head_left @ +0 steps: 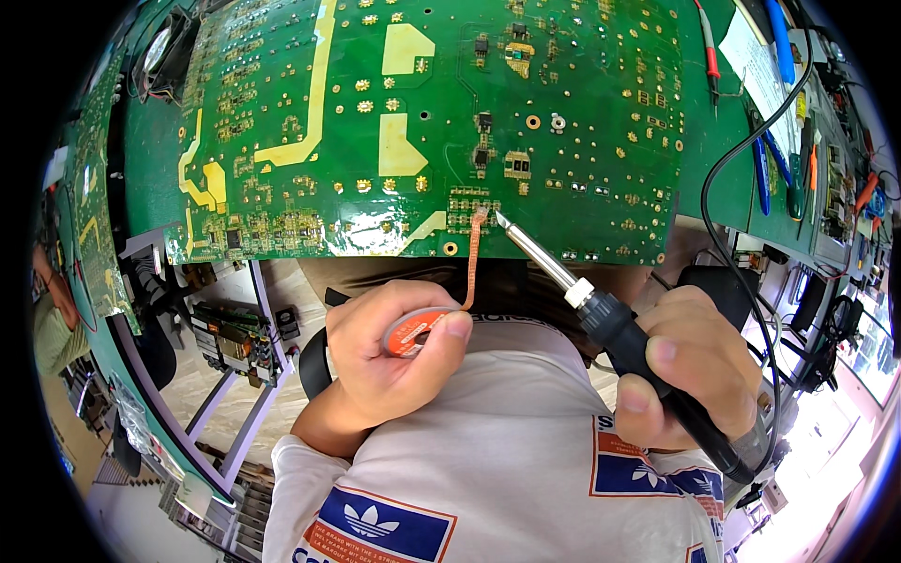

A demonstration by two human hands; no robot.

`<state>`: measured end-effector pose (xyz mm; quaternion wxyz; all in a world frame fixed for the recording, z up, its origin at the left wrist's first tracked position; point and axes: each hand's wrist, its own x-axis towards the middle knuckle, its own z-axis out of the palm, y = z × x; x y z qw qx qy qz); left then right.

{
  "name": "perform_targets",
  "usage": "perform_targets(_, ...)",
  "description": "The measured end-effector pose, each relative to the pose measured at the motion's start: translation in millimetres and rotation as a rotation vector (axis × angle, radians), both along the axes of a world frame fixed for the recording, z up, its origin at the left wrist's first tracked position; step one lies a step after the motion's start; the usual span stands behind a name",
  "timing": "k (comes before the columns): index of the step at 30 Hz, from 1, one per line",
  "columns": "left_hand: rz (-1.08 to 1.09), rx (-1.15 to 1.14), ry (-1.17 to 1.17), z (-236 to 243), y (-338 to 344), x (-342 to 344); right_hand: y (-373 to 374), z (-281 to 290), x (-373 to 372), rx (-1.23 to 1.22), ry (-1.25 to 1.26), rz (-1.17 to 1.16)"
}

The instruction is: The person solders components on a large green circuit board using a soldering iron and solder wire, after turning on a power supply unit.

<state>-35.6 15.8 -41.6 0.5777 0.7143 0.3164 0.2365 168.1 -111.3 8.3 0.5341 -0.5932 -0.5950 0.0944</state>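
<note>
My left hand (399,352) grips an orange-labelled spool of braid (409,330) below the front edge of a large green circuit board (563,94). A copper-coloured braid (472,263) runs up from the spool, its end lying on a cluster of small pads (465,194) near that edge. My right hand (699,371) is wrapped round the black handle of a soldering iron (610,324). The iron's metal tip (504,221) points up-left at the braid's end; whether they touch I cannot tell.
A black fan (155,52) and another board (99,159) sit left. At right are red probes (711,56), a paper sheet (751,66), pliers (765,174) and the iron's black cable (729,178). Another person's arm (52,277) shows at far left.
</note>
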Motion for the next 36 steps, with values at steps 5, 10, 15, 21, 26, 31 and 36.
perform_targets(5, -0.003, 0.033, 0.001, 0.3, -0.6, 2.1, 1.8, -2.1, -0.1, 0.015, 0.011, 0.017)
perform_targets(10, 0.008, 0.021, 0.001, -1.3, -0.9, 4.6, 3.4, -3.8, -0.7, 0.028, 0.009, 0.006)
perform_targets(15, 0.006, 0.05, 0.009, -1.2, -0.9, 3.4, 5.0, -3.5, -0.4, 0.026, 0.017, 0.015)
perform_targets(21, -0.002, 0.057, 0.013, -0.8, -0.8, 2.1, 3.6, -4.3, -1.5, 0.013, 0.028, 0.012)
perform_targets(26, -0.009, 0.095, -0.025, -2.2, 0.2, 5.3, 3.8, -3.5, -1.3, 0.009, 0.005, 0.011)
perform_targets(31, -0.006, 0.028, 0.003, -2.0, -0.3, 3.4, 3.1, -4.9, -1.4, 0.016, 0.011, -0.003)
perform_targets(36, 0.0, 0.031, 0.005, 0.4, -1.4, 4.0, 3.7, -4.4, -1.6, 0.026, 0.012, -0.001)
